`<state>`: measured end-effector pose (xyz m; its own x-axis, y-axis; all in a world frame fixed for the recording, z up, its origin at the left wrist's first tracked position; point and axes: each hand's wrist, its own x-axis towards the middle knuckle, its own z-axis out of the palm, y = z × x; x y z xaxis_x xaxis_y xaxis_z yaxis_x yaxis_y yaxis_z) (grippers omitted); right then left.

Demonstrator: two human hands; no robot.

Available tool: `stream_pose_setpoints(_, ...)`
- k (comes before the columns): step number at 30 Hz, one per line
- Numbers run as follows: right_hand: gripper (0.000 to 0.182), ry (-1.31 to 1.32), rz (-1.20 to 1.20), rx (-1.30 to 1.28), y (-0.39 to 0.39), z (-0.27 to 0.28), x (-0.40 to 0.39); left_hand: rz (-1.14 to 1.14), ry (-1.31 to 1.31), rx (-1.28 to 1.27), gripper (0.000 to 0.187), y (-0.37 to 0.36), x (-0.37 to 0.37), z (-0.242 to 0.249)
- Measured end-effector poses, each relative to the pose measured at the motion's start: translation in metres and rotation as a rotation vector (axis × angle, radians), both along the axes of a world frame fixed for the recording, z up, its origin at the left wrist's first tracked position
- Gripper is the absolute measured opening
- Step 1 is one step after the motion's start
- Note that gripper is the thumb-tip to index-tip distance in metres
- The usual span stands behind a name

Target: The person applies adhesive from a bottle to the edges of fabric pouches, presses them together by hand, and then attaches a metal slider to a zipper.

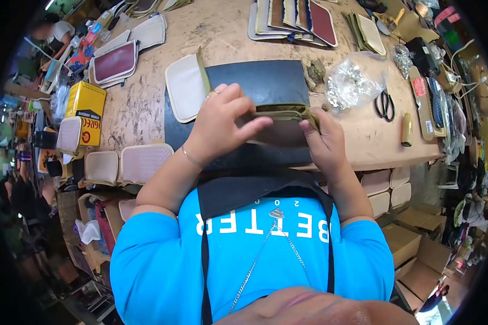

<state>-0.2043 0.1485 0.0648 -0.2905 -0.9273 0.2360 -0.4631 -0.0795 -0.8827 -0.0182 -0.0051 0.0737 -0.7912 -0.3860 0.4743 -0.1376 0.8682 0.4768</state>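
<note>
A brown piece with an olive zippered edge (pixel 282 135) is held up over the black mat (pixel 260 76), its lower part blurred. My right hand (pixel 326 138) pinches its right end between thumb and fingers. At its left end is my left hand (pixel 225 122), fingers bent and thumb stretched along the olive edge; whether those fingertips grip it is hard to see. A cream panel with an olive strip (pixel 185 89) lies on the mat's left part, just beyond my left hand.
Beyond the mat are stacked panels (pixel 293 21). To the right lie a bag of metal parts (pixel 355 81), black scissors (pixel 385 105) and a brass cylinder (pixel 406 130). A yellow can (pixel 87 111) stands left. Cream panels (pixel 146 162) line the near edge. A person (pixel 59 32) is far left.
</note>
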Motion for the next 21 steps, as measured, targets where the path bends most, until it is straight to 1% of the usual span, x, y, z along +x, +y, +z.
stream_pose_setpoints(1,0.019,0.017,0.030,0.004,0.000,0.002,-0.002,-0.029,-0.016,-0.081,0.015,0.005,-0.002,0.005)
stream_pose_setpoints(2,0.021,0.034,0.057,0.010,0.001,0.005,-0.006,-0.108,0.013,-0.031,0.014,0.012,-0.007,0.006)
stream_pose_setpoints(4,0.024,0.158,0.199,-0.044,0.007,0.011,-0.023,-0.276,0.064,0.076,0.014,0.027,-0.019,0.006)
stream_pose_setpoints(5,0.025,0.221,0.269,-0.069,0.010,0.012,-0.036,-0.259,-0.101,0.060,0.016,0.028,-0.018,0.016)
stream_pose_setpoints(6,0.029,-0.131,0.229,-0.052,0.014,-0.006,-0.062,-0.185,-0.098,0.141,0.015,0.027,-0.019,0.018)
stream_pose_setpoints(7,0.034,-0.046,0.001,-0.136,0.019,-0.015,-0.094,-0.108,-0.093,0.222,0.014,0.025,-0.020,0.019)
stream_pose_setpoints(8,0.020,-0.173,-0.244,-0.327,0.022,-0.031,-0.135,-0.030,-0.087,0.302,0.013,0.022,-0.020,0.020)
stream_pose_setpoints(9,0.022,0.088,-0.557,-0.203,0.039,-0.029,-0.176,0.020,0.031,0.471,0.011,0.021,-0.016,0.019)
stream_pose_setpoints(10,0.036,0.224,-0.872,0.005,0.057,-0.033,-0.215,0.004,0.199,0.578,0.011,0.013,-0.013,0.007)
stream_pose_setpoints(11,0.042,0.570,-1.045,0.117,0.085,-0.052,-0.258,0.016,0.205,0.695,0.007,0.005,-0.002,0.004)
stream_pose_setpoints(12,0.048,0.925,-1.199,0.230,0.110,-0.078,-0.293,-0.008,0.284,0.732,0.005,0.004,-0.002,0.006)
stream_pose_setpoints(14,0.054,0.857,-1.418,0.426,0.140,-0.109,-0.315,-0.037,0.444,0.807,0.005,0.004,0.001,0.013)
stream_pose_setpoints(15,0.055,0.697,-1.345,0.426,0.155,-0.122,-0.325,-0.086,0.514,0.808,0.017,0.006,-0.001,0.012)
stream_pose_setpoints(17,0.059,0.387,-1.178,0.419,0.178,-0.140,-0.340,-0.093,0.521,0.864,0.025,0.007,-0.004,0.012)
stream_pose_setpoints(18,0.058,0.418,-1.184,0.318,0.181,-0.140,-0.347,-0.095,0.529,0.889,0.030,0.005,-0.003,0.011)
stream_pose_setpoints(20,0.055,0.468,-1.187,0.115,0.177,-0.140,-0.353,-0.214,0.505,0.959,0.037,-0.003,0.006,-0.011)
stream_pose_setpoints(21,0.053,0.196,-1.118,-0.089,0.166,-0.128,-0.342,-0.272,0.490,0.993,0.041,-0.004,0.012,-0.019)
